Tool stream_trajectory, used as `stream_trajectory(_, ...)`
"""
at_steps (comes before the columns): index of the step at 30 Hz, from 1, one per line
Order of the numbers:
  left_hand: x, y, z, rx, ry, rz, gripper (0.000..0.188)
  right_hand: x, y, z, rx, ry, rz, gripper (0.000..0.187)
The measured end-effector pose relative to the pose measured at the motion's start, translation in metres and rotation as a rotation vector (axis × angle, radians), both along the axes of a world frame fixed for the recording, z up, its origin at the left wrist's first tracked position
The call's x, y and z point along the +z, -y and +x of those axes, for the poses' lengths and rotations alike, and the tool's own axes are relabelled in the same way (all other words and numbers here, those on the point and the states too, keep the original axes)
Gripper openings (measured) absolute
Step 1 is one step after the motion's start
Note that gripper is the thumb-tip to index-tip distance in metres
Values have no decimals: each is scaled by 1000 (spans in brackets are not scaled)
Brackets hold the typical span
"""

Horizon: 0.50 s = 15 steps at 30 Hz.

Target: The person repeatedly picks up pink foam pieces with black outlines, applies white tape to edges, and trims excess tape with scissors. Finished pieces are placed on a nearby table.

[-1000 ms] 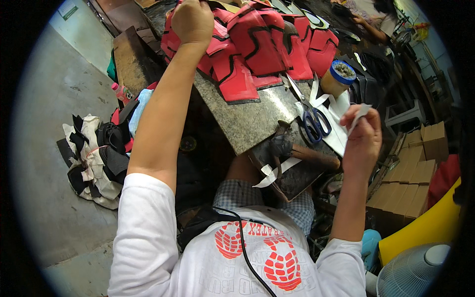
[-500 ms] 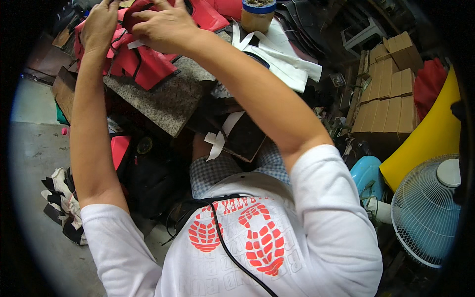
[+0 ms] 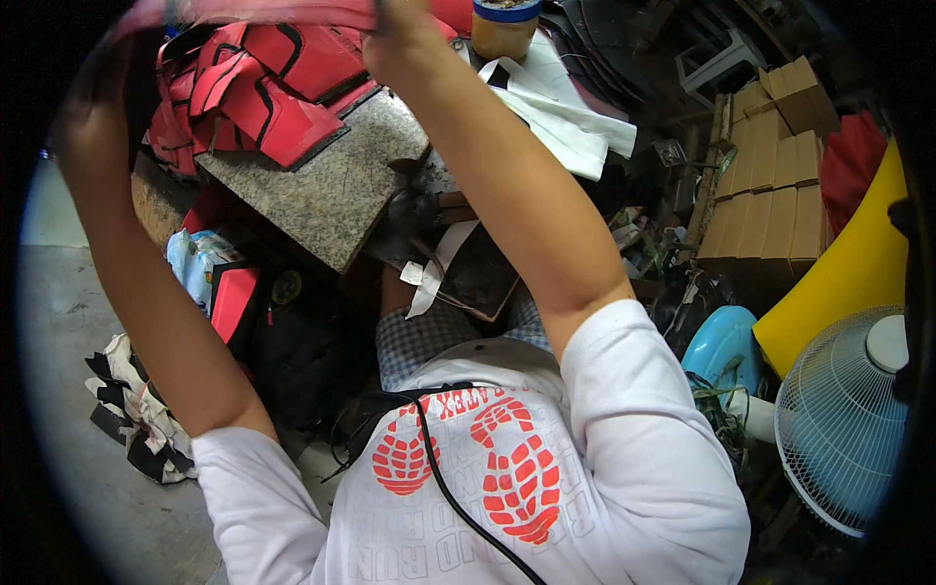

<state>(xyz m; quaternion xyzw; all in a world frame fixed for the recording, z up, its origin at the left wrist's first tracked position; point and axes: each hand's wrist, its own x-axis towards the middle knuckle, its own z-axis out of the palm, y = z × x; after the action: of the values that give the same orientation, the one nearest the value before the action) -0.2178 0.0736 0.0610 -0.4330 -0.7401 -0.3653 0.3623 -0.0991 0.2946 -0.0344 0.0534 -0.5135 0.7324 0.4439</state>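
- Overhead, a red sheet (image 3: 263, 12) is stretched along the top edge of the view, raised above the counter (image 3: 331, 185).
- The right hand (image 3: 405, 39) has its grip closed on the sheet's right end, arm reaching up from the lower right.
- The left hand (image 3: 93, 117) is up at the sheet's left end, at the dark rim of the picture; whether its grip is closed on the sheet cannot be told.
- Just below the sheet, a pile of red cut pieces (image 3: 258, 93) with black edging lies on the counter's far left part.
- The counter is speckled grey stone, its near corner bare.
- A jar (image 3: 504, 27) with a blue rim stands at the top, just right of the right hand.
- White strips (image 3: 561, 117) lie fanned on the counter beside the right forearm.
- Below the counter edge, a dark board (image 3: 478, 273) with a white strip across it rests on the person's lap.
- The person wears a white shirt (image 3: 468, 487) with red shoe-sole prints; a black cable runs down it.
- On the floor at left lies a heap of black and white scraps (image 3: 132, 419).
- Stacked cardboard boxes (image 3: 780, 166) stand at right, well apart from the hands.
- A yellow panel (image 3: 838, 283) leans near the boxes.
- A white fan (image 3: 843, 419) sits at the lower right, with a light blue stool (image 3: 721, 346) beside it.
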Motion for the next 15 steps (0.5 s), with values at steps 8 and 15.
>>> stream_trajectory(8, -51, 51, 92, -593, -44, -202, 35, -12, 67, 168, 1037, 162, -551, 13)
stream_trajectory(15, -97, 53, 155, -233, 688, 16, 27, -7, 104, 198, 563, 406, 106, 10)
